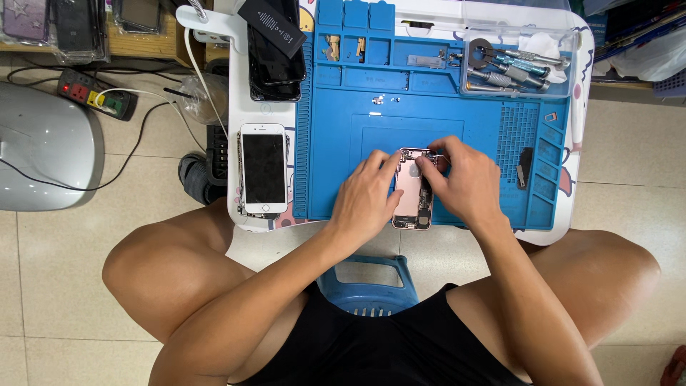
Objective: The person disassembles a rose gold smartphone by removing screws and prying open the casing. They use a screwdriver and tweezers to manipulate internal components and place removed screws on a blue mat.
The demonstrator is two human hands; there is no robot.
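Observation:
An opened pink phone body (pixel 412 193) lies on the blue work mat (pixel 343 150), its inner parts showing. My left hand (pixel 368 196) rests on the phone's left edge and steadies it with the fingers. My right hand (pixel 464 179) sits on the right side, with thumb and forefinger pinched over a small part near the phone's top end. What the fingers pinch is too small to make out.
A white-framed phone screen (pixel 264 168) lies left of the mat. Dark phones and a battery (pixel 275 43) are stacked at the back left. A clear tray of screwdrivers (pixel 514 64) stands at the back right. A black pry tool (pixel 524 166) lies on the mat's right side. A blue stool (pixel 368 286) stands below.

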